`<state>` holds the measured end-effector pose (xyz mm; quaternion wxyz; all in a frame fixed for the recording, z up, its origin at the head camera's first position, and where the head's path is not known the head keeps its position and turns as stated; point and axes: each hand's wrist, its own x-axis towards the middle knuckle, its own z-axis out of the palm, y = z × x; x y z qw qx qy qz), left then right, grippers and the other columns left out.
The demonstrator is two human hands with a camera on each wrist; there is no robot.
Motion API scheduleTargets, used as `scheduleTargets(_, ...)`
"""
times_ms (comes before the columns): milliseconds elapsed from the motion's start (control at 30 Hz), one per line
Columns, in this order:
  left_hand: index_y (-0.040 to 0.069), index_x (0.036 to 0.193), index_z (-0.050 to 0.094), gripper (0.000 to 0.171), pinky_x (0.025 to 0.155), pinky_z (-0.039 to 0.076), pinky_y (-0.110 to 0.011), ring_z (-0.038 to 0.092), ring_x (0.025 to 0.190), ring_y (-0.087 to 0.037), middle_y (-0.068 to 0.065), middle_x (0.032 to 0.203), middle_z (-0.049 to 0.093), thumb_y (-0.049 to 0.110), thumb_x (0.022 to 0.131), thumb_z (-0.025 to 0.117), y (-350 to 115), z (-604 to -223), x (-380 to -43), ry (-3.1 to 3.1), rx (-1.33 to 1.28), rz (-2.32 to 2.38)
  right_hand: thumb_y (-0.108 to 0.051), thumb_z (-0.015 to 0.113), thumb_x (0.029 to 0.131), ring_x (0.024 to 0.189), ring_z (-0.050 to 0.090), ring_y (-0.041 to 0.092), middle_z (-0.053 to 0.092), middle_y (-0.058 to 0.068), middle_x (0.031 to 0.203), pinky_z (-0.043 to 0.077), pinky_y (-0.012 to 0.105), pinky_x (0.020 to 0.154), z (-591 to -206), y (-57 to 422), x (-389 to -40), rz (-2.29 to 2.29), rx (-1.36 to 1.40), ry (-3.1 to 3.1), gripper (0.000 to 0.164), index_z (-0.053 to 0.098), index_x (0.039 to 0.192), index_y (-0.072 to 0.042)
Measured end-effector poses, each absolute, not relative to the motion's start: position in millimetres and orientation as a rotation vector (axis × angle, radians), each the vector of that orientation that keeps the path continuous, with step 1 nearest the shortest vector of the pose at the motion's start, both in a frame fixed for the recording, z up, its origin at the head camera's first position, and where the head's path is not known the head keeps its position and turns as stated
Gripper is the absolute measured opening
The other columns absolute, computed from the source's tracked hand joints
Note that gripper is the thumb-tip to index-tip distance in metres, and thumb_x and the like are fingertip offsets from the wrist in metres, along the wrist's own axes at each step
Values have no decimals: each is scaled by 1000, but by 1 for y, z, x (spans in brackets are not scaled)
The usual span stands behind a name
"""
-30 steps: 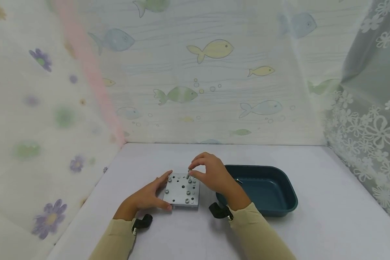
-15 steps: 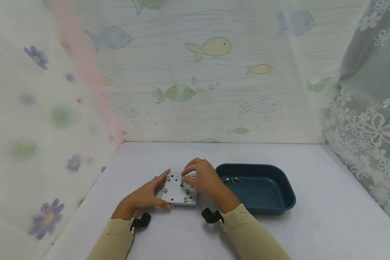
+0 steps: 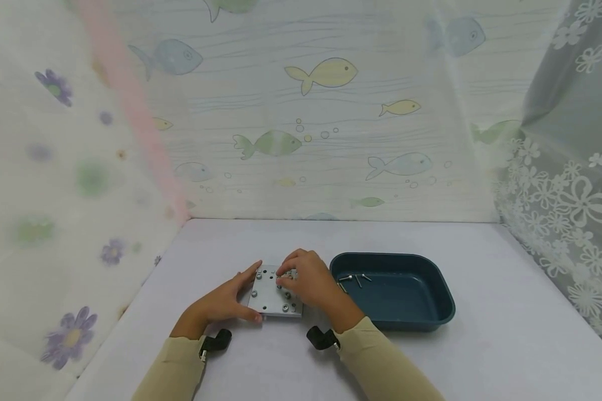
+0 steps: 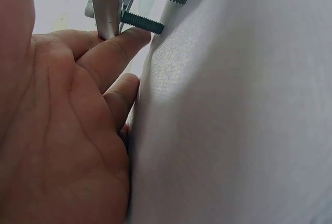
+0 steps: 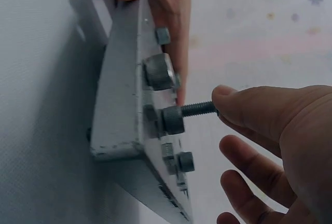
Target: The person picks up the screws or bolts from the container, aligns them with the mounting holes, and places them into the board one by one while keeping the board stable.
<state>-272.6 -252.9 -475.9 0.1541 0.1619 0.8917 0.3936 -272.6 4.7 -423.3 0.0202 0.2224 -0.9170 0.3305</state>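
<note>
White, faintly textured table (image 3: 481, 345) is walled in by fish-printed sheets behind and flowered curtains at both sides. A dark teal tray (image 3: 421, 317) holding loose screws sits right of centre, near the front edge. Just left of it lies a grey metal plate (image 3: 268, 298), steadied by the left hand (image 3: 221, 303) with straight fingers. The right hand (image 3: 308, 281) pinches a bolt (image 5: 197, 109) standing in the plate.

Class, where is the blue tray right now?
In the head view, the blue tray sits on the table, just right of the right hand and the metal plate.
</note>
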Motion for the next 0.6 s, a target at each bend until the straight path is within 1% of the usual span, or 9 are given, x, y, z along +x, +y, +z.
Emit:
scheduleTargets(200,35,167,12,133,127,-1,-63,-3,162,-34,0,166,38,48,65,95,-253,-476,-272,2544,480,1148,-32,80,91,115,61,21,70,-5,120,53,44,97,-426,1,-270,940,653,-2850,12,84,101,-27)
scheduleTargets(333,36,167,12,132,128,-1,-63,-4,162,-33,-1,167,37,46,65,95,-252,-475,-271,2539,472,1148,-33,80,90,115,61,21,70,-5,120,53,45,96,-429,0,-270,891,634,-2857,11,84,100,-29)
scheduleTargets(367,36,167,12,132,127,-1,-64,-4,162,-35,-2,167,37,46,65,95,-252,-475,-271,2539,473,1150,-33,80,90,115,62,21,70,-6,120,53,45,96,-430,0,-270,875,633,-2857,11,84,100,-29)
scheduleTargets(600,36,167,13,132,128,-1,-63,-4,162,-32,0,168,34,48,65,95,-253,-478,-273,2543,473,1145,-33,81,89,112,62,21,71,-7,116,51,46,95,-433,-1,-268,795,649,-2845,11,84,99,-29)
